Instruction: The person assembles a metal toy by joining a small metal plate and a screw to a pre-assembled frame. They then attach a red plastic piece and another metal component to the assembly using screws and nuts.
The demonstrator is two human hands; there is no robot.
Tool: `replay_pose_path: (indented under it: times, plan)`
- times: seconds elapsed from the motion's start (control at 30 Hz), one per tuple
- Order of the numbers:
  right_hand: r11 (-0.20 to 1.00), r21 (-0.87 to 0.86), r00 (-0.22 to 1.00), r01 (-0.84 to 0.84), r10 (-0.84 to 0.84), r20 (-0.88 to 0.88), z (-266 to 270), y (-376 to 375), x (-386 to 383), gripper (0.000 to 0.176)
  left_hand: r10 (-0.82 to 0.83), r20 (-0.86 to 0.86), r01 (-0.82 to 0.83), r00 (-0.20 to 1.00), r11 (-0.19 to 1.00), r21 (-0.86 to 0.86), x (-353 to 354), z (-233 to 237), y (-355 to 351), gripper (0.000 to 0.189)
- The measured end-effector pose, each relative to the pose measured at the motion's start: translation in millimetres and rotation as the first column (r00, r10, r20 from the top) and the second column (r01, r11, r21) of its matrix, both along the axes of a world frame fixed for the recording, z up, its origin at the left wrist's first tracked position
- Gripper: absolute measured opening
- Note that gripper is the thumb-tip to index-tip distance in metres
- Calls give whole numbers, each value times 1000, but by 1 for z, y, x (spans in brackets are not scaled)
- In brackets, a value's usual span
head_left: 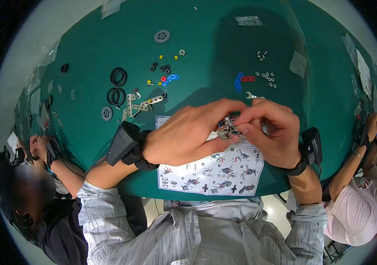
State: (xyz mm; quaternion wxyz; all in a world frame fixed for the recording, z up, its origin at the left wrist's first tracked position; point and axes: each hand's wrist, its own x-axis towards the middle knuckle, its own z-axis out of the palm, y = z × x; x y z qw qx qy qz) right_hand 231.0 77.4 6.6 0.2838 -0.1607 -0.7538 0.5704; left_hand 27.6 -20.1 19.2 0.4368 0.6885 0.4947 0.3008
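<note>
Both hands are pinching a small metal assembly (227, 129) just above the instruction sheet (215, 172).

The left hand (184, 134) is coming in from the sheet's left side and the right hand (272, 132) from its right, and they are meeting over the sheet's far edge. The fingers (224, 108) of both are closing narrowly on the assembly, so it is sitting between the two sets of fingertips, touching both, with neither hand nearer. Its long axis seems to be running side to side, from one hand toward the other; which way it is pointing cannot be told, since the fingers are hiding most of it. Just beyond the sheet, a spanner (252, 95) and perforated metal strips (142, 105) are lying on the green counter (197, 53). Farther out are blue and red strips (243, 80), black rubber tyres (118, 77) and a spoked wheel (162, 36).
</note>
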Motion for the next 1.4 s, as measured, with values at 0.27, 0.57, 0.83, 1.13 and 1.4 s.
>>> replay_pose_path:
  times: [0.27, 0.57, 0.83, 1.13, 1.4]
  plan:
    - [999, 25, 1000, -25, 25, -12, 1, 0, -1, 14, -2, -40, 2, 999, 1000, -21, 1, 3, 0, 53]
    - [997, 52, 998, -55, 56, -18, 2, 0, -2, 12, 5, -54, -5, 999, 1000, 1, 1, 2, -1, 57]
    - [994, 43, 995, -99, 100, -23, 1, 3, -1, 13, -12, -67, 17, 998, 997, 75, 0, 0, 0, 61]
    - [992, 25, 991, -127, 128, -42, -2, 4, 0, 21, -45, 36, 43, 998, 997, 66, -3, -4, 1, 62]
    - [984, -58, 986, -167, 166, -30, 2, 5, 0, 23, -54, 125, 49, 991, 998, 43, -5, -7, 0, 67]
